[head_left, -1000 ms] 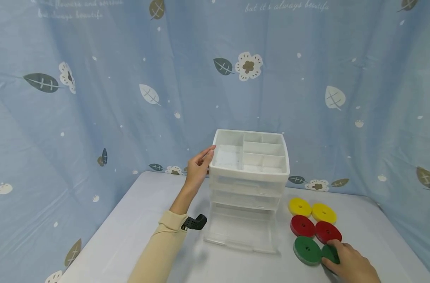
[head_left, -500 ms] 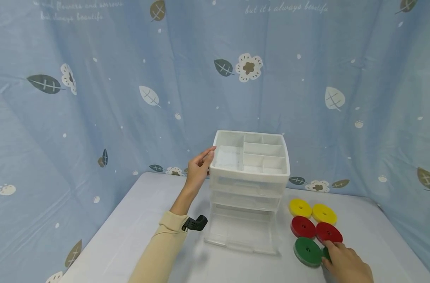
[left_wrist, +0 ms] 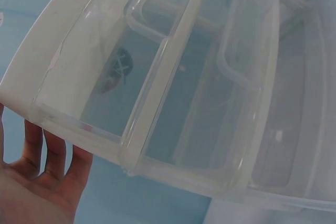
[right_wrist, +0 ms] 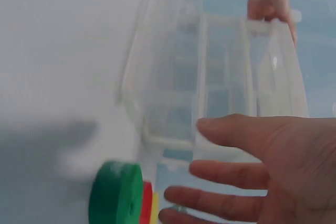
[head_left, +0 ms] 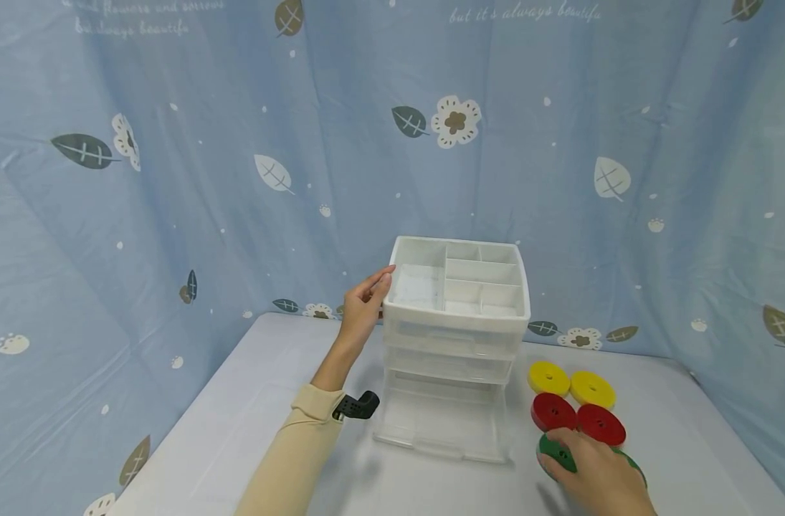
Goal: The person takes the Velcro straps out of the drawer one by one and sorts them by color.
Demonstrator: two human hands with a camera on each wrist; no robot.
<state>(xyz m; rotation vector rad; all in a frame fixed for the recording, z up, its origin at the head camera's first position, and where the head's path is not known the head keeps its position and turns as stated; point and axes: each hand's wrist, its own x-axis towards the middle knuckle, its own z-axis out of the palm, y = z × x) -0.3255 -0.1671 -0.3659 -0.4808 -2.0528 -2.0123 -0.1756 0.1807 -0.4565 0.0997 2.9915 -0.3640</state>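
A white drawer unit (head_left: pixel 453 315) with clear drawers stands at the back of the table; its bottom drawer (head_left: pixel 431 450) is pulled out. My left hand (head_left: pixel 358 307) rests against the unit's left side near the top rim. In the left wrist view its fingers (left_wrist: pixel 55 153) lie nearly straight along that side. Over the nearer-left green disc (head_left: pixel 552 450) is my right hand (head_left: pixel 601 469), thumb and fingers spread. The right wrist view shows that hand (right_wrist: pixel 299 171) apart from the green disc (right_wrist: pixel 113 195). It partly hides the second green disc (head_left: pixel 634 466).
Two red discs (head_left: pixel 553 412) lie just behind the green ones, with two yellow discs (head_left: pixel 549 378) farther back. Divided compartments (head_left: pixel 482 271) form the unit's top tray. A patterned blue curtain (head_left: pixel 269 244) hangs behind the white table (head_left: pixel 237 401).
My right hand has moved left from the right green disc to over the left one, uncovering part of the right disc. The left hand and drawer unit stay in place.
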